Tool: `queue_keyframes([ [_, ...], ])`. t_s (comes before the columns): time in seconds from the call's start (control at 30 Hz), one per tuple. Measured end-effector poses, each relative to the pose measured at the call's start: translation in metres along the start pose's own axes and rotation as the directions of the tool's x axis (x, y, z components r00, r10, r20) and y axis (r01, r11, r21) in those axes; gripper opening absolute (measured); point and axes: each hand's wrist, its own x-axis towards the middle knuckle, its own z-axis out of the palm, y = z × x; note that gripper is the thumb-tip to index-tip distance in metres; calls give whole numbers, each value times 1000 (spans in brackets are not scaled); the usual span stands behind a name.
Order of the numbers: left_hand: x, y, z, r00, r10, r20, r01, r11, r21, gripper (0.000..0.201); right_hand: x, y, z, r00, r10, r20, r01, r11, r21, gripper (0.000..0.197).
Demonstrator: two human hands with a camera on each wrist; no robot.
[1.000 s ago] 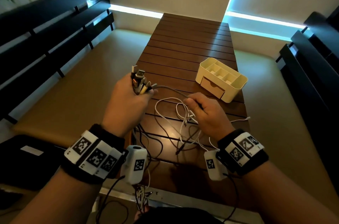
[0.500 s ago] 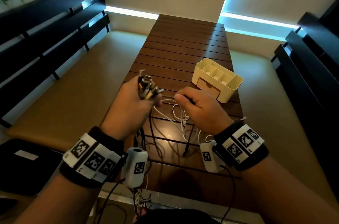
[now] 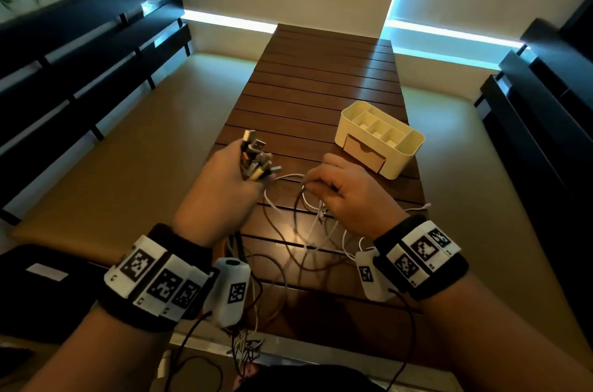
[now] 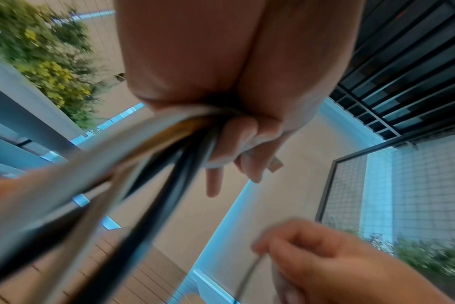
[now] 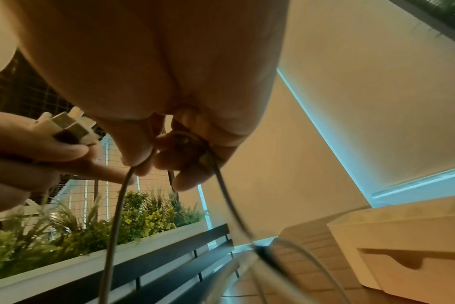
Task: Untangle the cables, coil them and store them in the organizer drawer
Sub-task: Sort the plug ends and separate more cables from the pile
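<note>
Untangling step, no coil yet. Left hand [image 3: 221,186] fisted on bundle of plugs [image 3: 256,157]; right hand [image 3: 349,196] pinching grey cable [image 3: 300,199]. Cable tangle [image 3: 301,237] mid-bench, near edge. Organizer [image 3: 407,154] at right edge, drawer [image 3: 362,152] closed. Next: draw grey cable free slowly, avoid tightening knots.

- In the left wrist view I see the cable bundle [image 4: 133,156] only as a motion-blurred streak; single cables cannot be told apart.
- My right hand [image 3: 348,196] covers its own fingertips in the head view.
- The tangle [image 3: 301,240] runs under both wrists.
- The organizer [image 5: 403,246] is cut off at the frame's edge.
</note>
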Motion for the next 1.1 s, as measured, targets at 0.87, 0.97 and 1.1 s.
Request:
queue_keyframes([
  [0.87, -20, 0, -5, 996, -86, -17, 80, 972, -220, 17, -84, -28, 9, 789, 75, 609, -221, 961, 168, 15],
  [0.97, -25, -1, 0, 994, -105, -27, 98, 979, -176, 15, -100, -27, 5, 554, 120, 824, -278, 959, 48, 27],
  [1.1, -37, 8, 5, 995, -103, -14, 100, 984, -145, 18, -108, -17, 0, 408, 375, 832, -290, 918, -271, 45],
])
